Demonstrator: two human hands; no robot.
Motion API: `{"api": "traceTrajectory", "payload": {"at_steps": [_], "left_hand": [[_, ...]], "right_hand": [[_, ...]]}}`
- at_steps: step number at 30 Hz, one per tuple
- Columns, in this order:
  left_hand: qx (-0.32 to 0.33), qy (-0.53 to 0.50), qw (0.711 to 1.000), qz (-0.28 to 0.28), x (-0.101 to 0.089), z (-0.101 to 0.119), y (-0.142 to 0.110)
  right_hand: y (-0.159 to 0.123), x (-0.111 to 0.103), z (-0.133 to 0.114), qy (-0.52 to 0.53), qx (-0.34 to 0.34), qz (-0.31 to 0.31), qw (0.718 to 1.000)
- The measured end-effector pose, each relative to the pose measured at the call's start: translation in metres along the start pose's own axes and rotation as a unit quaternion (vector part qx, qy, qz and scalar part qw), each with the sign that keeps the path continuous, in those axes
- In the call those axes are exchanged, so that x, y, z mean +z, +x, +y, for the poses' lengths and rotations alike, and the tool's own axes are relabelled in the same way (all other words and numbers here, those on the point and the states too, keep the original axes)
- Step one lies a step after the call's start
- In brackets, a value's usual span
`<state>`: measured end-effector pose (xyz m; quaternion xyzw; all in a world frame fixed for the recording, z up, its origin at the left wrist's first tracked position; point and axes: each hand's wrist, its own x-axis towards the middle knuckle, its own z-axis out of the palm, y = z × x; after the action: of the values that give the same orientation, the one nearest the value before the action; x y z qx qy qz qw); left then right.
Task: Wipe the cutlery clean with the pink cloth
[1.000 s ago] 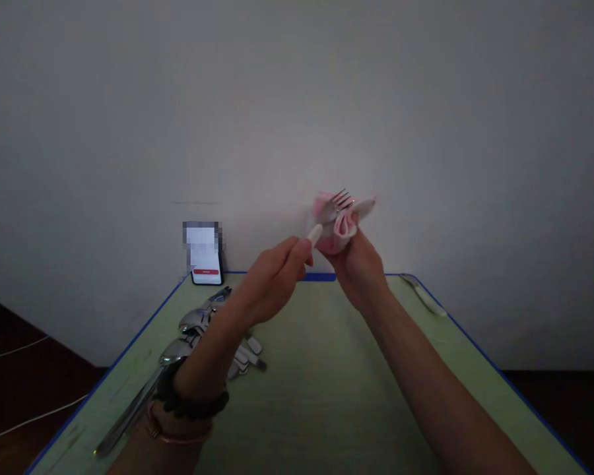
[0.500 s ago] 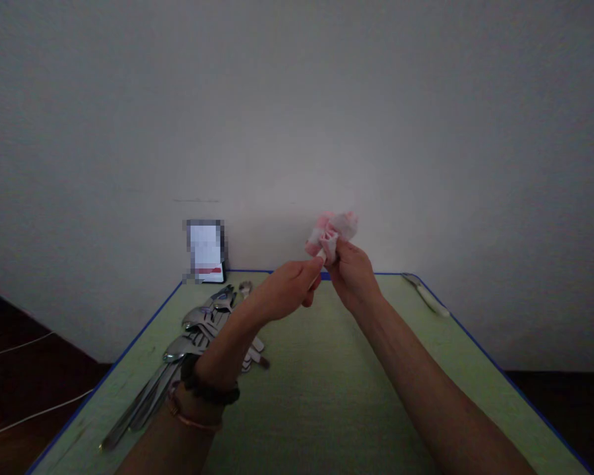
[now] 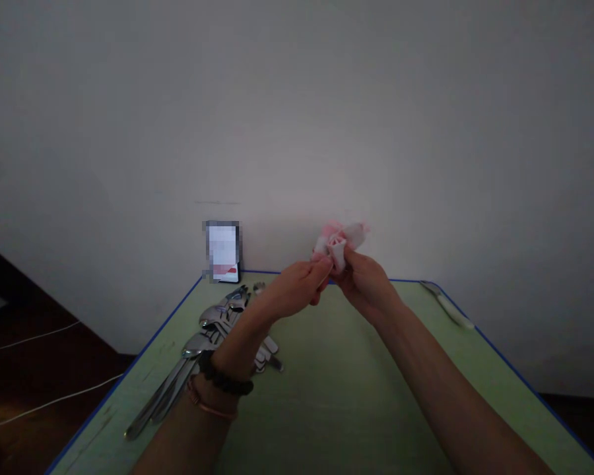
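Note:
A crumpled pink and white cloth [image 3: 337, 247] is bunched above the far edge of the table. My right hand [image 3: 369, 280] is closed around it, thumb pressed against its right side. Close against the cloth's lower left, my left hand [image 3: 299, 287] is closed in a pinch. The pale, thin handle it gripped a moment ago is now hidden by the fingers and cloth, and whatever is inside the cloth cannot be seen. My two hands nearly touch.
Several metal spoons and other cutlery [image 3: 212, 316] lie piled on the left of the green table [image 3: 327, 396], partly behind my left forearm. A lit phone [image 3: 224, 251] stands upright at the back left. A white-handled fork or similar utensil [image 3: 453, 309] rests by the right edge. The wall [image 3: 297, 132] rises behind.
My left hand has closed up to the cloth, and the pale handle between them no longer shows. The whole view has shifted slightly, with the table's things now further right.

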<state>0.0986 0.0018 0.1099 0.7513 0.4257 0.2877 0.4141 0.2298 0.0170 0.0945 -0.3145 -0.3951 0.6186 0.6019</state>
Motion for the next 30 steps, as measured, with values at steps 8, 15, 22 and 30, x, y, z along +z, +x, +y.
{"api": "traceTrajectory", "payload": {"at_steps": [8,15,22,30], "left_hand": [[-0.043,-0.015,0.995,-0.092,-0.018,0.010,-0.016],[0.016,0.034,0.999,-0.029,-0.016,0.009,-0.013],[0.032,0.007,0.999,-0.007,-0.002,-0.004,0.000],[0.068,-0.045,0.988,-0.133,-0.019,-0.001,-0.013]], "right_hand": [[0.009,-0.017,-0.014,-0.128,-0.122,-0.004,0.984],[-0.003,-0.001,-0.015,-0.080,-0.094,-0.009,0.992],[-0.005,0.008,-0.006,0.013,-0.002,-0.024,1.000],[0.003,0.001,-0.022,0.061,-0.068,0.042,0.995]]}}
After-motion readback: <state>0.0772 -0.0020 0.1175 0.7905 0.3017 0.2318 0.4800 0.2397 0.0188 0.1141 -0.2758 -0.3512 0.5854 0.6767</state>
